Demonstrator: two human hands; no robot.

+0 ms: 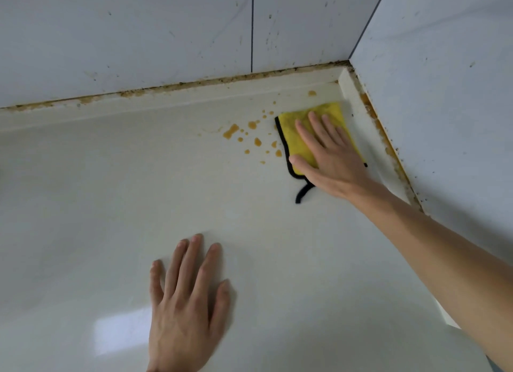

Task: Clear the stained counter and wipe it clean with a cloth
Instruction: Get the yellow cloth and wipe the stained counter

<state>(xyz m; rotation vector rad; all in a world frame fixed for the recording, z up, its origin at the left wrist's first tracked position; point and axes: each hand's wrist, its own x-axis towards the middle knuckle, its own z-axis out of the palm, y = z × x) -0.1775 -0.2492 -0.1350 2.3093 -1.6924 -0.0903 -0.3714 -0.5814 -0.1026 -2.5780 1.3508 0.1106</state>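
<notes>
Head view: I read one wide-angle frame, looking down into the corner of a pale glossy desk (116, 205).
Right hand (331, 160): I see it reaching toward the far right corner, palm down; grip wide, fingers straight and slightly spread, pressing flat on the cloth.
Cloth (298, 141): yellow with black edging, folded, flat on the desk just beside the raised edge strip at the right wall; a black loop (303, 192) trails from its near corner (partly under the wrist).
Left hand (186, 302): I see it flat on the desk near the bottom of the frame, well apart from the cloth; grip wide, fingers straight and spread, holding nothing.
Stains (251, 134): orange-brown drops and splashes scattered on the desk just left of the cloth, the nearest touching its black edge; one separate spot (312, 93) lies beyond the cloth, near the back strip.
Wall tiles (138, 38): pale, with dark specks.
Wall joints (211, 81): brown grime runs along the seams where the desk meets both walls.
</notes>
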